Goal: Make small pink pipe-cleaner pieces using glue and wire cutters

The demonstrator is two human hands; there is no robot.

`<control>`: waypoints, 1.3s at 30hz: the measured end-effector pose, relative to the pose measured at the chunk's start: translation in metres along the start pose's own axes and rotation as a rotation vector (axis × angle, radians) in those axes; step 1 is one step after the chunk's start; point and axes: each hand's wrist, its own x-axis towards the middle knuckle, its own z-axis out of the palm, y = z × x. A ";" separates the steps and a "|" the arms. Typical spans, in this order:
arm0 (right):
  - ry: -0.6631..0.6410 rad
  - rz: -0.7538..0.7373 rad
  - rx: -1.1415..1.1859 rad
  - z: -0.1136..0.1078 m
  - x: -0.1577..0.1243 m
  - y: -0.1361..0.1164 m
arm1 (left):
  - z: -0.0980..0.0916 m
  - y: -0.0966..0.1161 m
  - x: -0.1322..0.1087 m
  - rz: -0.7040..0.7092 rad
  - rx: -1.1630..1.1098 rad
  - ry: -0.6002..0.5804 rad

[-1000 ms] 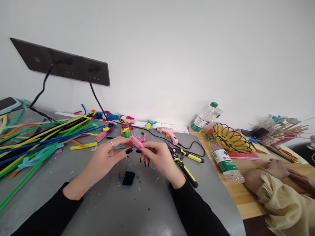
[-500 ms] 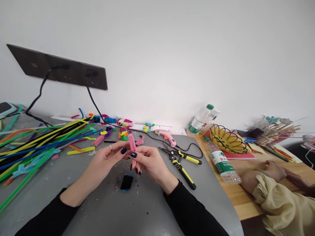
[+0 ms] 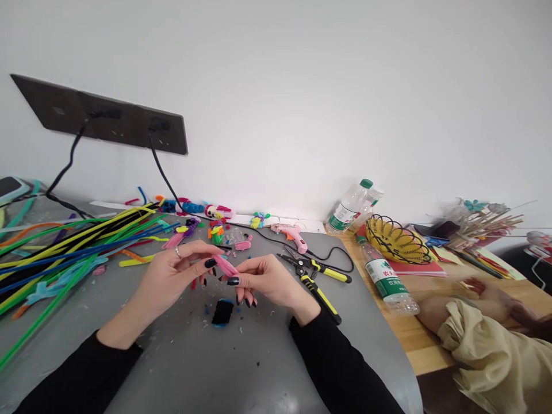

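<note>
A pink bundle of folded pipe cleaners (image 3: 226,265) is stretched between both hands above the grey mat. My left hand (image 3: 183,273) pinches its left end between thumb and fingers. At the right end, my right hand (image 3: 263,280) closes thumb and fingertips on it. Below them a small black fuzzy piece with blue edges (image 3: 222,312) lies on the mat. Yellow-and-black wire strippers (image 3: 313,279) rest just right of my right hand. Behind the hands lie a small pink piece (image 3: 242,243) and a colourful pipe-cleaner figure (image 3: 216,231).
A pile of long pipe cleaners (image 3: 77,247) spreads over the left side. A pink glue gun (image 3: 293,237) with a cord lies near the wall. Plastic bottles (image 3: 390,282) and a yellow wire basket (image 3: 397,238) stand at right, beside another person's arm (image 3: 457,310).
The pink bundle has tilted from nearly upright to lying sideways between the hands. My left hand has moved slightly left, my right hand slightly right.
</note>
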 end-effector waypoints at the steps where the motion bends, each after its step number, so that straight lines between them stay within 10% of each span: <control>1: -0.004 0.003 -0.007 0.000 0.000 0.001 | 0.001 0.001 0.000 -0.002 -0.002 -0.014; 8: 0.034 -0.030 -0.249 0.001 -0.006 -0.005 | 0.004 0.002 0.001 0.008 0.005 0.012; 12: 0.484 -0.180 -0.943 -0.022 -0.059 -0.020 | 0.001 0.005 -0.001 0.056 0.039 0.096; 16: 0.574 0.414 -1.387 -0.065 -0.120 -0.027 | 0.002 0.011 -0.004 0.138 0.026 0.142; 24: 0.321 0.701 -1.570 -0.060 -0.125 -0.031 | 0.006 0.014 -0.009 0.209 0.031 0.163; 33: 0.463 0.690 -1.778 -0.031 -0.117 -0.023 | 0.004 0.012 -0.010 0.069 -0.180 0.241; 39: 0.629 0.460 -1.338 -0.017 -0.146 -0.020 | 0.004 0.009 -0.011 0.021 -0.277 0.233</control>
